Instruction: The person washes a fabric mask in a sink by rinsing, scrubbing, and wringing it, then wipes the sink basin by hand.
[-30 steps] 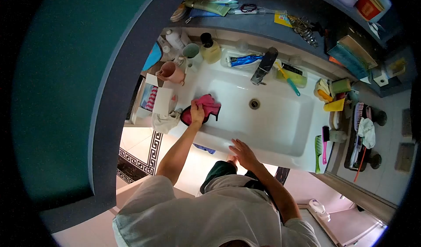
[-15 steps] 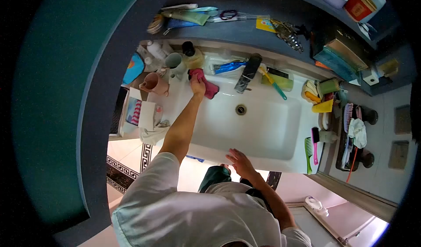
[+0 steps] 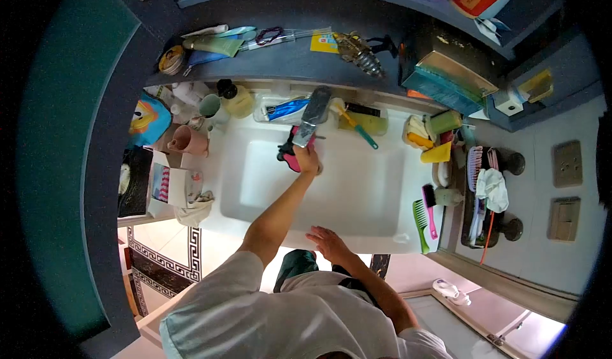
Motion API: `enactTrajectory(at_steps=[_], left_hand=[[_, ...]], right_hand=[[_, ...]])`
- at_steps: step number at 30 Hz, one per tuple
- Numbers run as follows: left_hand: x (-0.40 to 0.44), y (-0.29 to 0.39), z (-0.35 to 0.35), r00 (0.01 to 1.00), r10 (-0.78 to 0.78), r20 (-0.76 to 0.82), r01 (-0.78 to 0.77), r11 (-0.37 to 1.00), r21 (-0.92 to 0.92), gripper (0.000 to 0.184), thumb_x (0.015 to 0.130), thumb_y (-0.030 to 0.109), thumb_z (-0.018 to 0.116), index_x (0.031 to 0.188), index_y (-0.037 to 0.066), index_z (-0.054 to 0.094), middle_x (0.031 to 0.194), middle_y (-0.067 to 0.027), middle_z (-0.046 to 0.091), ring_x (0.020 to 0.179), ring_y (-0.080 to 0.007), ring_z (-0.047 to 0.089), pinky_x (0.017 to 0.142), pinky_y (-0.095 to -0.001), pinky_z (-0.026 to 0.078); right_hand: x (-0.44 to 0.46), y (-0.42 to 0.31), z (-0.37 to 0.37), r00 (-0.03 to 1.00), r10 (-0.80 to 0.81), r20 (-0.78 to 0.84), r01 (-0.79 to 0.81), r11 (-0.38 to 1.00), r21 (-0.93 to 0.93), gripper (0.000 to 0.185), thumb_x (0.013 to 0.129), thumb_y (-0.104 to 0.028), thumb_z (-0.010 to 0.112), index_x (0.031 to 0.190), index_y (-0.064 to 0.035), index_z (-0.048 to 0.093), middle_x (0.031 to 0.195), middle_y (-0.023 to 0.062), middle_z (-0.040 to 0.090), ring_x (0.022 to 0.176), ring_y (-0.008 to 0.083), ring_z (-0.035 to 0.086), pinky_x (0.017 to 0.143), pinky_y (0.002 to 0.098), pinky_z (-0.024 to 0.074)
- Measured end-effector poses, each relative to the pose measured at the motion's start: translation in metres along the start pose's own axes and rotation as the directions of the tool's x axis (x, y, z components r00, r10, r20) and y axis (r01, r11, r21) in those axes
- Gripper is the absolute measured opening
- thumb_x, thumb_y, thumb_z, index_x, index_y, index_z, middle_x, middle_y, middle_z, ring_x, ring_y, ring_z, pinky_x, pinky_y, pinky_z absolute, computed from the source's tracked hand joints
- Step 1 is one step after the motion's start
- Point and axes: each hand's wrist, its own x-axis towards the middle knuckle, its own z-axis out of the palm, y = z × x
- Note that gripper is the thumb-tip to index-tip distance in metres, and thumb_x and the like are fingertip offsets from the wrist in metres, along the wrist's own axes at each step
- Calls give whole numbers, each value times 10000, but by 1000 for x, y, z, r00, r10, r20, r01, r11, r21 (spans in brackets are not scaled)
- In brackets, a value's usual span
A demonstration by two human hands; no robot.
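Note:
My left hand is closed on a pink and black cloth that hangs over the basin below the faucet. The dark-topped faucet rises just behind that hand and hides part of the cloth. Over the front rim of the white sink is my right hand, fingers stretched out and holding nothing.
A pink cup, a grey cup and a pump bottle stand on the left. A brush with a teal handle lies behind the basin. On the right ledge are a green comb and a pink-handled brush.
My left hand has carried the cloth from the sink's back left edge rightward to the faucet. My right hand stays near the front rim. The whole view has shifted.

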Motion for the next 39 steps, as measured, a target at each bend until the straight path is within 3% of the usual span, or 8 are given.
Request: enactTrajectory(at_steps=[3,13,19,25,28,29,34,39], left_hand=[[-27,62,36,992,113,52,-124,878,462,299,808,-14,520,1102,29,553,1280,-146,430,1161,-294,387,946,-361,380],[-68,90,78,858,-96,504,-195,847,494,264,819,30,525,1076,36,584,1187,-204,528,1036,-378,473,927,-430,379],[-130,159,71,407,-648,644,675,688,266,234,853,32,461,1046,8,590,929,-114,634,801,-236,606,719,-330,495],[-168,180,82,532,-460,711,785,583,-209,278,871,16,460,1136,16,544,1073,-77,588,931,-176,560,817,-284,472],[-157,230,79,732,-199,652,417,888,-196,324,881,69,519,1204,39,505,1194,-81,535,1002,-182,537,847,-282,458],[-153,237,76,830,88,551,-124,992,28,367,876,79,556,1236,65,484,1219,-90,509,1042,-189,526,855,-278,453],[-165,235,8,780,-248,575,286,958,26,320,858,37,573,1173,68,529,1182,-75,506,1052,-187,533,831,-299,474],[-221,212,-104,793,-423,440,366,906,211,297,881,-20,508,1170,46,519,1092,-70,574,1020,-163,559,825,-295,479]], right_hand=[[-15,4,-23,999,48,-23,-47,999,22,491,777,-14,560,1259,-71,482,1285,185,478,1189,357,449,998,447,373],[-82,72,-61,990,133,-38,-128,986,106,519,786,-23,580,1282,-56,435,1250,190,490,1144,340,487,984,407,397],[-76,116,-104,788,475,-392,-118,742,660,600,825,-27,592,1358,-92,323,1357,79,389,1120,226,504,874,319,457],[-34,156,-138,797,346,-494,99,733,673,466,777,17,615,1199,-93,450,1109,30,485,911,137,512,788,268,462],[-15,131,-184,701,390,-597,-98,882,461,349,764,11,629,1084,-43,497,981,33,536,865,124,510,765,271,459],[-8,141,-191,655,372,-658,-85,901,425,362,766,2,635,1096,-35,490,976,36,540,872,127,514,767,274,458],[53,158,-258,437,335,-835,349,792,501,549,782,-67,677,1259,-4,412,1107,105,524,976,231,537,881,318,437],[84,183,-264,507,214,-835,-237,966,104,507,886,-191,566,1316,6,383,1296,203,439,1196,348,414,1039,377,296]])
